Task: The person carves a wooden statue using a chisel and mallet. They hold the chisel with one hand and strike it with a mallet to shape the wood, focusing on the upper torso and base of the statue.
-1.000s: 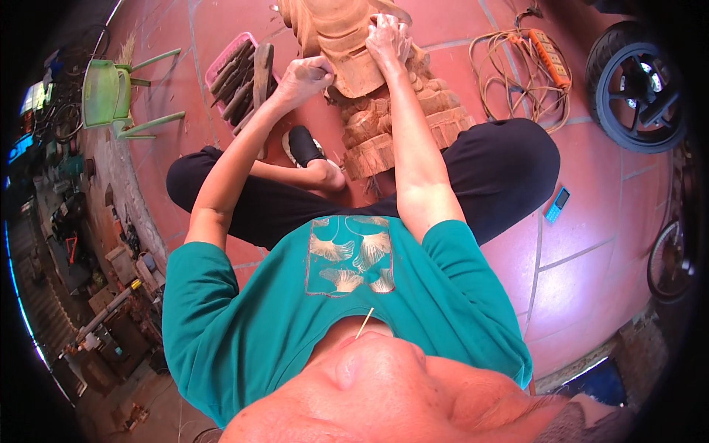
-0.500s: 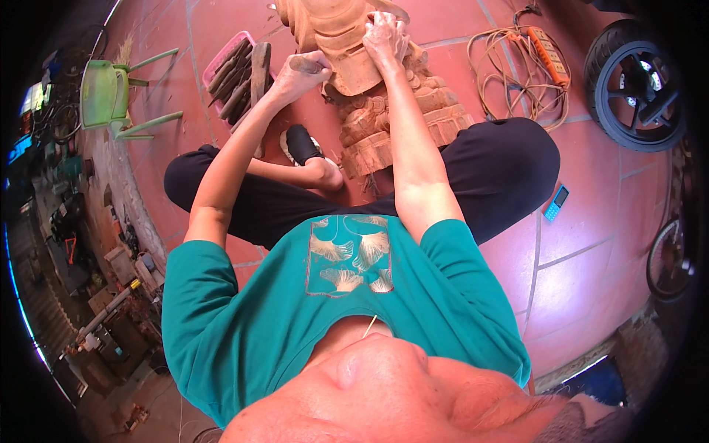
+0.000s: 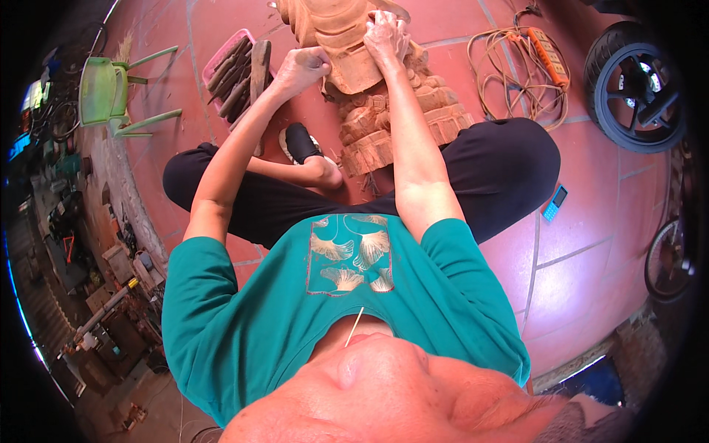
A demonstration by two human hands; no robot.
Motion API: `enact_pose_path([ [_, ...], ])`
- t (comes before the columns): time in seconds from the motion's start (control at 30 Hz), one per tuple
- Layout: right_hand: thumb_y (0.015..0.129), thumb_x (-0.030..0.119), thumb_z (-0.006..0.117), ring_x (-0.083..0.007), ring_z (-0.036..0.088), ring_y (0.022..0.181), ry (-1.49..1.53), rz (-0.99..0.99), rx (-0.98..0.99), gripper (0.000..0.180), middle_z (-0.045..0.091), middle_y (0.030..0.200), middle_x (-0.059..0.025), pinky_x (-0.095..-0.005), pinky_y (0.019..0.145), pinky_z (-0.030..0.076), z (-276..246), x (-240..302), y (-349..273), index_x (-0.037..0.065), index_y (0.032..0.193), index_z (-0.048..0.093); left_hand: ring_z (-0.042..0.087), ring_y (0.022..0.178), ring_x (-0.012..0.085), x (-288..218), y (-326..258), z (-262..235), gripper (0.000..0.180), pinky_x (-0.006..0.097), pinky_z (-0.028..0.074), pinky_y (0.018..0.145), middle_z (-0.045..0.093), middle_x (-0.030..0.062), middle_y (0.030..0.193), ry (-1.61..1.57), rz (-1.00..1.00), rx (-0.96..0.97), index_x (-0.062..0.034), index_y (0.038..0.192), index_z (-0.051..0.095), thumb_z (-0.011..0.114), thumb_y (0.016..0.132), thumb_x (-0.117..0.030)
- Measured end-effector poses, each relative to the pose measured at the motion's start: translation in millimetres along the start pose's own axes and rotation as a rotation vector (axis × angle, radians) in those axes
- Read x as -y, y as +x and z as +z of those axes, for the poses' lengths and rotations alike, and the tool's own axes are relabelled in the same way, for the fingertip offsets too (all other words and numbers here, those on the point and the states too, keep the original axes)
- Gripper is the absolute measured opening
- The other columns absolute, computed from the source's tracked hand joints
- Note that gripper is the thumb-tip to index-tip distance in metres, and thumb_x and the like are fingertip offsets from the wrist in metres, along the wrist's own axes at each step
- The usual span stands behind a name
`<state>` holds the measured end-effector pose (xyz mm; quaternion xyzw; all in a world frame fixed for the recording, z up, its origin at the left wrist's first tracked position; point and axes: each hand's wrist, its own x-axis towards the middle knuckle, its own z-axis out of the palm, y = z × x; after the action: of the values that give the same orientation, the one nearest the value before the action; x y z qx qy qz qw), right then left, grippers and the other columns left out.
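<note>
A carved wooden statue (image 3: 343, 52) lies between my legs, with a layered, deeply cut base (image 3: 369, 136) towards me. My left hand (image 3: 297, 72) is closed beside the statue's left edge, around a tool with a wooden handle (image 3: 314, 60). Only the handle's rounded end shows; the working end is hidden. On the right side of the statue rests my right hand (image 3: 385, 38), fingers bent and gripping the wood. Whether something small sits under those fingers cannot be made out.
Left of the statue, a pink basket (image 3: 212, 65) holds several wooden-handled tools (image 3: 235, 77). A green plastic chair (image 3: 103, 92) stands farther left. To the right lie an orange power strip (image 3: 548, 57) with coiled cord (image 3: 498, 81), a wheel (image 3: 639, 96) and a blue phone (image 3: 555, 204).
My left hand has shifted slightly away from me, and the handle end has turned in its grip. My right hand and the statue look unmoved.
</note>
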<state>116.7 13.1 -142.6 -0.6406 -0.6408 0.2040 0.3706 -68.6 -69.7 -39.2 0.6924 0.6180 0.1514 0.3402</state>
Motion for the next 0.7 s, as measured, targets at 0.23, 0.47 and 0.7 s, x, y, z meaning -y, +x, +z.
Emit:
enact_pose_path([
  [0.23,0.095,0.026,0.063,-0.0348,0.053,0.127,0.011,0.002,0.001,0.029,0.062,0.132,-0.0075,-0.0599,0.102,0.041,0,3,-1,0.018,0.122,0.067,0.058,0.070,0.0078,0,7,-20,0.011,0.027,0.048,0.066,0.064,0.0015,0.074,-0.080,-0.012,0.036,-0.0019,0.091,0.071,0.071,0.089,-0.013],
  [0.47,0.096,0.029,0.061,-0.0343,0.053,0.128,-0.037,0.030,0.030,0.031,0.061,0.137,-0.0061,-0.0585,0.103,0.042,-6,2,1,0.020,0.125,0.067,0.059,0.074,0.0069,4,0,-1,0.008,0.026,0.049,0.067,0.065,0.0005,0.077,-0.039,0.009,0.008,-0.0018,0.092,0.069,0.069,0.091,-0.010],
  [0.7,0.095,0.027,0.064,-0.0341,0.055,0.123,-0.004,0.001,0.012,0.029,0.062,0.131,-0.0063,-0.0588,0.101,0.041,-2,2,0,0.019,0.122,0.067,0.059,0.069,0.0082,11,5,-26,0.013,0.027,0.050,0.066,0.067,0.0018,0.074,-0.067,-0.032,0.044,-0.0044,0.093,0.073,0.070,0.089,-0.016],
])
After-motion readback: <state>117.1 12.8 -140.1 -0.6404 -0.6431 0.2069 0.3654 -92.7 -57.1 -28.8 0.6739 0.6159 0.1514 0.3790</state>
